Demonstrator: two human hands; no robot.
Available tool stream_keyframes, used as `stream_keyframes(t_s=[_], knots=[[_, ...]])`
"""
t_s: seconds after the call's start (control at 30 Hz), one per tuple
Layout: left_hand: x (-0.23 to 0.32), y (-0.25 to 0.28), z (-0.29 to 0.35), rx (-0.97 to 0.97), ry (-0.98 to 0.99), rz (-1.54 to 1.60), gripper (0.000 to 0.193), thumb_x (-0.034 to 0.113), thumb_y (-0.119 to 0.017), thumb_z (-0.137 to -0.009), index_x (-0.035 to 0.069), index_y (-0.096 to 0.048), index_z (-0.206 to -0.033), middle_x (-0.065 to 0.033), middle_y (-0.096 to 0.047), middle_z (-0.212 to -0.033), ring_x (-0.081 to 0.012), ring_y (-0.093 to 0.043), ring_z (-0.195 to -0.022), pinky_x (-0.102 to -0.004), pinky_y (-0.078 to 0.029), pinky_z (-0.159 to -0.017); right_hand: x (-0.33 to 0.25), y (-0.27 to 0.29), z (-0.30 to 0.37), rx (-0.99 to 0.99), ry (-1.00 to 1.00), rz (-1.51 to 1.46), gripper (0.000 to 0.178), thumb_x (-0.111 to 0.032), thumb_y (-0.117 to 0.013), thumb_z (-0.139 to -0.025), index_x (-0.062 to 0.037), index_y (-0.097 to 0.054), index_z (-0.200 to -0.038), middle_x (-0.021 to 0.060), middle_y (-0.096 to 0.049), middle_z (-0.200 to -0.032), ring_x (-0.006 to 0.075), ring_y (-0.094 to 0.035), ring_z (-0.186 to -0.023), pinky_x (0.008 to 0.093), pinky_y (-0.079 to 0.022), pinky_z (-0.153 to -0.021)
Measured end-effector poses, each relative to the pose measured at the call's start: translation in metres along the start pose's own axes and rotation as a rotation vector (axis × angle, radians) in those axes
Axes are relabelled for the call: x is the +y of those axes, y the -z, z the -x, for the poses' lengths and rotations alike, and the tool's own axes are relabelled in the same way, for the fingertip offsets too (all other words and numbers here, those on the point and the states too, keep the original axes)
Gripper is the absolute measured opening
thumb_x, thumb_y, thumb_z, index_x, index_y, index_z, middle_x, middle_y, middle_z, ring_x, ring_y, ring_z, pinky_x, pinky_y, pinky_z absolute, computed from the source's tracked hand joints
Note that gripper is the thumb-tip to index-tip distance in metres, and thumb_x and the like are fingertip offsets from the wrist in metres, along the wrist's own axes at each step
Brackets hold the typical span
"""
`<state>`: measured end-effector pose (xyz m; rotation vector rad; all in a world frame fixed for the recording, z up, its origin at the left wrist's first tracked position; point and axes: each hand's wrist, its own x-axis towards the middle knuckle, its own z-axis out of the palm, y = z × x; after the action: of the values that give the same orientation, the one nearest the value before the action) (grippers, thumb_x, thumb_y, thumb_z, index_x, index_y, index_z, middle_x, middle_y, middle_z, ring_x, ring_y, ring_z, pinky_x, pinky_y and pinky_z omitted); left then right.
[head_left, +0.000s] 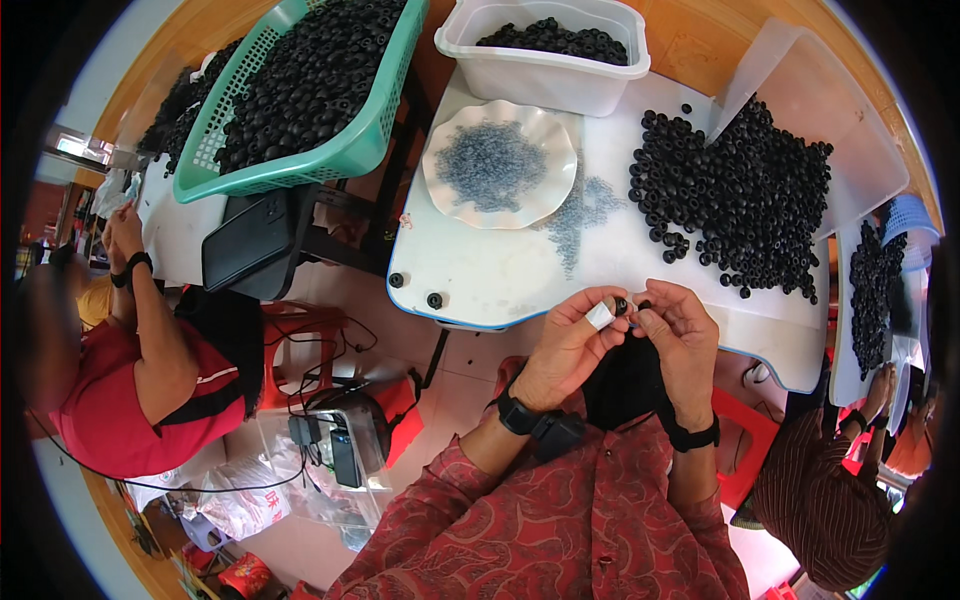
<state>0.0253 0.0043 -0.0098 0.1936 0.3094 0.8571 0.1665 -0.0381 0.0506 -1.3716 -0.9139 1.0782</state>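
Just off the table's near edge, my left hand (565, 350) pinches a small black ring-shaped piece (620, 306) between thumb and fingers; white tape wraps one of its digits. Close beside it, my right hand (684, 345) is closed at the fingertips around another small dark piece (644, 306), partly covered by the fingers. A heap of black ring-shaped pieces (745, 190) lies on the white table (480, 275) beyond my right hand. Farther left, a scalloped white plate (445, 195) carries many tiny clear grey rings, some of which are strewn beside it.
A white tub (545, 88) and a green basket (375, 150) hold more black pieces. One clear plastic bin (840, 130) lies tipped behind the heap. Two loose pieces (434, 300) sit near the left corner. People work at both sides; cables (300, 400) hang at left.
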Motion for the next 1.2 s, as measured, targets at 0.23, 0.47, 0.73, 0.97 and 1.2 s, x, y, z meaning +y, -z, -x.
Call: stream_keyframes(t_s=[0.23, 0.47, 0.73, 0.97, 1.2], knots=[[0.003, -0.003, -0.001, -0.025, -0.001, 0.011, 0.028, 0.003, -0.056, -0.093, -0.006, -0.056, -0.120, -0.0132, -0.063, -0.104, -0.0121, -0.062, -0.084, -0.0235, -0.053, -0.078, 0.004, 0.003, -0.003, -0.022, 0.003, -0.089, 0.030, 0.005, -0.057, -0.090, 0.0027, -0.055, -0.120, 0.0121, -0.066, -0.105, 0.0132, -0.063, -0.089, 0.0245, -0.052, -0.076], [0.003, -0.006, -0.001, -0.056, -0.002, 0.035, 0.028, 0.003, -0.057, -0.093, -0.006, -0.056, -0.119, -0.0133, -0.063, -0.105, -0.0130, -0.063, -0.086, -0.0246, -0.053, -0.080, 0.008, 0.009, -0.004, -0.020, -0.016, -0.134, 0.028, 0.003, -0.058, -0.090, 0.0030, -0.060, -0.119, 0.0123, -0.067, -0.105, 0.0141, -0.064, -0.086, 0.0248, -0.053, -0.073], [0.002, -0.006, -0.001, -0.048, 0.004, 0.044, 0.024, 0.005, -0.057, -0.094, -0.004, -0.058, -0.116, -0.0128, -0.063, -0.105, -0.0146, -0.063, -0.087, -0.0256, -0.054, -0.079, 0.015, 0.009, -0.002, 0.034, -0.011, -0.125, 0.022, -0.001, -0.066, -0.087, 0.0020, -0.065, -0.109, 0.0075, -0.069, -0.093, 0.0114, -0.063, -0.079, 0.0217, -0.050, -0.067], [0.000, -0.006, -0.001, -0.061, -0.018, -0.051, 0.024, 0.007, -0.058, -0.094, -0.003, -0.059, -0.116, -0.0093, -0.063, -0.103, -0.0154, -0.065, -0.087, -0.0269, -0.055, -0.076, 0.009, 0.004, -0.001, 0.084, 0.040, -0.002, 0.017, 0.000, -0.066, -0.087, 0.0004, -0.067, -0.104, 0.0041, -0.067, -0.087, 0.0084, -0.059, -0.074, 0.0198, -0.047, -0.066], [0.000, -0.010, 0.000, -0.036, -0.034, -0.082, 0.024, 0.006, -0.056, -0.095, -0.004, -0.059, -0.116, -0.0088, -0.064, -0.102, -0.0146, -0.065, -0.086, -0.0272, -0.055, -0.077, 0.003, -0.003, 0.003, 0.085, 0.186, 0.234, 0.021, 0.001, -0.062, -0.089, 0.0005, -0.067, -0.110, 0.0048, -0.062, -0.092, 0.0086, -0.060, -0.076, 0.0200, -0.048, -0.067]])
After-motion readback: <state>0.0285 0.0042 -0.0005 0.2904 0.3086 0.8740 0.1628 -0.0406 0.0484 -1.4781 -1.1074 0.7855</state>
